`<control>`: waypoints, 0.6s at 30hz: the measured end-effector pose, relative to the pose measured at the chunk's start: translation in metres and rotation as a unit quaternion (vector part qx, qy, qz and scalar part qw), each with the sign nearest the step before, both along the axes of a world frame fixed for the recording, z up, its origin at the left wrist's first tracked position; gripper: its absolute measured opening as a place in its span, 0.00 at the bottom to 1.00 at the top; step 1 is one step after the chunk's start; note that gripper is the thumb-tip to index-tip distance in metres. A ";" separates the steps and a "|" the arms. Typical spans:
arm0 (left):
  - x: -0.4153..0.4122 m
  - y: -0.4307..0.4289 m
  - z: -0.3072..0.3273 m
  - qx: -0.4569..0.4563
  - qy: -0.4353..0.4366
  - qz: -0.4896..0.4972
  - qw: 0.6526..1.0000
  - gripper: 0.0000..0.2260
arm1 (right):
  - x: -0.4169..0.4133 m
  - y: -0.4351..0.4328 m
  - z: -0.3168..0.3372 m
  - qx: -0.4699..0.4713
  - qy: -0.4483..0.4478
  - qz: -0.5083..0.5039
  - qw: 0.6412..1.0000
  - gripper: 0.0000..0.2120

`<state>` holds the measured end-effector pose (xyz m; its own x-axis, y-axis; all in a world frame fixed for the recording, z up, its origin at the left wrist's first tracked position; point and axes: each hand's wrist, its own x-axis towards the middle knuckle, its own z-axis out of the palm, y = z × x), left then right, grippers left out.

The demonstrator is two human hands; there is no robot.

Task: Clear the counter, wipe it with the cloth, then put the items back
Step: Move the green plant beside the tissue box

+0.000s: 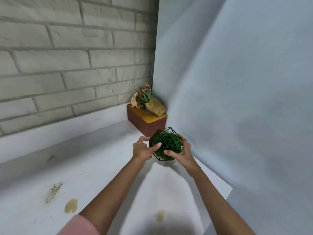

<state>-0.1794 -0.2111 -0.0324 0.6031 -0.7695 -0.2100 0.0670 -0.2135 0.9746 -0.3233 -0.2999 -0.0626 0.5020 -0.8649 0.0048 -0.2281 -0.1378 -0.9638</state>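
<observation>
Centre of frame, slightly right: plant ball point(166, 144), dense green tuft inside a black wire frame of angular facets, gripped from both sides. Left hand point(143, 148) grasps the frame's left side, fingers curled round the wires, thumb laid across the green. Right hand point(180, 150) grasps the right side, fingers wrapped over the top edge, thumb pressed on the lower front of the tuft. Cannot tell whether the frame rests on the counter point(84, 158) or is held just above it; it sits near the counter's right end, close to the pale plain wall point(237, 82). Just behind it, toward the corner, a brown box point(145, 122) with a yellowish top stands on the counter, apart from the plant. On the box lies a flower bunch point(147, 100), peach blooms and green leaves, its base wrapped in burlap, tilted over toward the brick wall point(67, 56). Counter surface white, soiled at lower left: a speckled dark smear point(53, 191), a tan spot point(71, 206) just below and to the right of it, and a second tan mark point(160, 215) at lower centre between the forearms. Pink sleeve point(79, 226) on the left arm at the bottom edge; the right forearm is bare. Lower area blurred, cloth not made out
</observation>
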 end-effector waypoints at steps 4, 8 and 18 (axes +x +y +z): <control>0.005 -0.038 -0.016 0.001 0.005 0.015 1.000 0.18 | 0.008 -0.038 -0.012 0.006 -0.023 -0.010 1.000 0.45; 0.010 -0.064 -0.032 -0.007 0.052 0.008 0.999 0.16 | 0.017 -0.061 -0.020 -0.002 -0.041 -0.023 0.999 0.43; 0.021 -0.106 -0.038 -0.023 0.018 0.040 0.999 0.13 | 0.040 -0.080 -0.035 0.005 -0.079 -0.111 0.991 0.33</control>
<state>-0.1587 -0.3176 -0.0707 0.6560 -0.7284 -0.1980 0.1168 -0.1612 0.9800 -0.2835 -0.3796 -0.0979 0.2932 -0.9542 0.0589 -0.0984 -0.0914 -0.9909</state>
